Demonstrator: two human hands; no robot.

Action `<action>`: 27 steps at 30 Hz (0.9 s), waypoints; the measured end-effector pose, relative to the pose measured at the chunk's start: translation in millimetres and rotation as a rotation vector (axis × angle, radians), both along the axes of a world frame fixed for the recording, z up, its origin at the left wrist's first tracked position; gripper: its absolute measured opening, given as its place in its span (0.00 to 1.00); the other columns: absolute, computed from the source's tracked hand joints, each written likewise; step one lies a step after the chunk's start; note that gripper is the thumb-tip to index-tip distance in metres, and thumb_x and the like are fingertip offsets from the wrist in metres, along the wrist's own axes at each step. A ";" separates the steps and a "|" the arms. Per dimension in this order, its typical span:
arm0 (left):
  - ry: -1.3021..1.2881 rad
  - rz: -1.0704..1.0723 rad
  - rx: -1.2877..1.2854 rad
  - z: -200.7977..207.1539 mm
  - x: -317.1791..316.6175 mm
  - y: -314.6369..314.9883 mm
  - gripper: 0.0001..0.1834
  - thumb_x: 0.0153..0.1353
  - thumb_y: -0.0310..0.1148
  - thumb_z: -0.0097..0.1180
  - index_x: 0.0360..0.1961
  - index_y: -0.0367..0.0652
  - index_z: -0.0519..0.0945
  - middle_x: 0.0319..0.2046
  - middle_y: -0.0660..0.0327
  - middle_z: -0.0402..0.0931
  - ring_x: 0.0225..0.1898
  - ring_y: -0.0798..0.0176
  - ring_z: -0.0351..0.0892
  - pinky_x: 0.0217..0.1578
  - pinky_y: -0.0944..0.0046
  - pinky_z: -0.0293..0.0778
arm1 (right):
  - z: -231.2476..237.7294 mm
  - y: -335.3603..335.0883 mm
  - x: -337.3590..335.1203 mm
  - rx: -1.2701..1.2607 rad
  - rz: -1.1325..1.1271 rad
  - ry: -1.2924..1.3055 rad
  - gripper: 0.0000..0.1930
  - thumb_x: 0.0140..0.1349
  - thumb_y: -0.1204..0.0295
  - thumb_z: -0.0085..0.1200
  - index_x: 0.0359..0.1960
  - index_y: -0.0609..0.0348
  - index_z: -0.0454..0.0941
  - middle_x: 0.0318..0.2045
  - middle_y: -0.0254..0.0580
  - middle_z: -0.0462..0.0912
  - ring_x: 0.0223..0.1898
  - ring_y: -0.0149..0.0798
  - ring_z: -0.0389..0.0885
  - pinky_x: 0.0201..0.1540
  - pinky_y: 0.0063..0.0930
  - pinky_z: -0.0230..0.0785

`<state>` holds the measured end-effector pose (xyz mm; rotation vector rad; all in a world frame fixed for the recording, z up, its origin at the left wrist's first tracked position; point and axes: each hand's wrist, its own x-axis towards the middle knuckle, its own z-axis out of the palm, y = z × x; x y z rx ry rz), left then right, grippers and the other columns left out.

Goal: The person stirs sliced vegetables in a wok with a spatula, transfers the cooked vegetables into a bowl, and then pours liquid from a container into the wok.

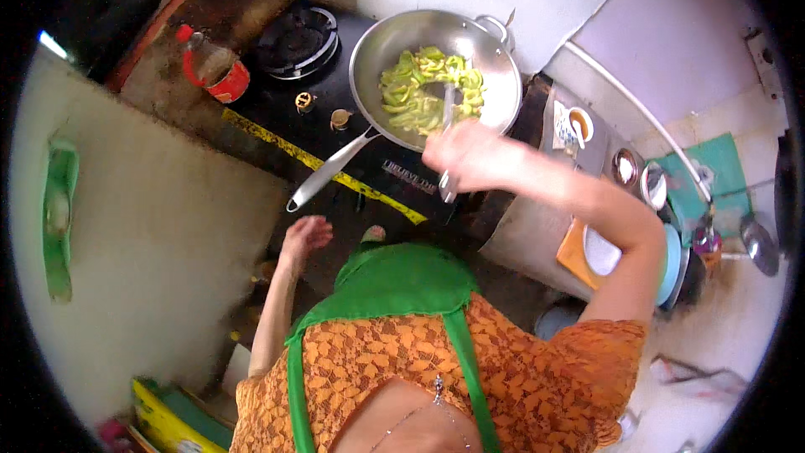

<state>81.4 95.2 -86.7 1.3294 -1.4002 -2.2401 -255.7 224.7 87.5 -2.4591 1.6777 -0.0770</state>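
Note:
A wide steel wok (490, 75) sits on the right side of a black gas stove. Inside it lie pale green, curved vegetable slices (408, 101), some with glossy edges. My right hand (470, 153) is wrapped round a metal spatula (449, 101); its shaft reaches down into the slices, and its handle end sticks out below my fist. The spatula's blade cannot be made out clearly. Away from the wok, my left hand (309, 236) hangs just below the end of the wok's long handle (323, 176), not touching it. Its fingers are loosely extended and hold nothing visible.
A bare burner (299, 40) and a red-capped bottle (216, 67) stand left of the wok. On the right counter are a small bowl with a spoon (579, 127), a metal bowl (625, 166) and an orange board (580, 256). A wall (168, 193) bounds the left.

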 end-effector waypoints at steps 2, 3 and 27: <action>0.168 -0.026 0.060 20.4 -7.8 -26.6 0.24 0.64 0.47 0.40 0.47 0.34 0.70 0.38 0.52 0.76 0.36 0.59 0.78 0.41 0.60 0.74 | 32.9 -12.9 -16.8 -0.204 -0.211 -0.203 0.05 0.44 0.74 0.53 0.20 0.61 0.70 0.20 0.45 0.72 0.25 0.46 0.76 0.27 0.32 0.71; 0.152 -0.057 0.170 24.7 -16.8 -43.9 0.27 0.65 0.50 0.37 0.48 0.34 0.69 0.39 0.50 0.76 0.36 0.57 0.78 0.41 0.58 0.74 | 48.6 -19.4 -26.3 -0.313 -0.337 -0.264 0.06 0.48 0.73 0.53 0.20 0.60 0.70 0.20 0.43 0.73 0.24 0.42 0.77 0.26 0.30 0.70; 0.193 -0.591 0.484 75.4 -91.4 -60.0 0.20 0.61 0.50 0.47 0.29 0.41 0.67 0.10 0.66 0.63 0.06 0.74 0.57 0.07 0.73 0.54 | -12.2 -98.7 -39.5 -0.581 -1.176 -1.433 0.13 0.60 0.70 0.45 0.28 0.72 0.73 0.26 0.55 0.79 0.24 0.46 0.82 0.24 0.30 0.78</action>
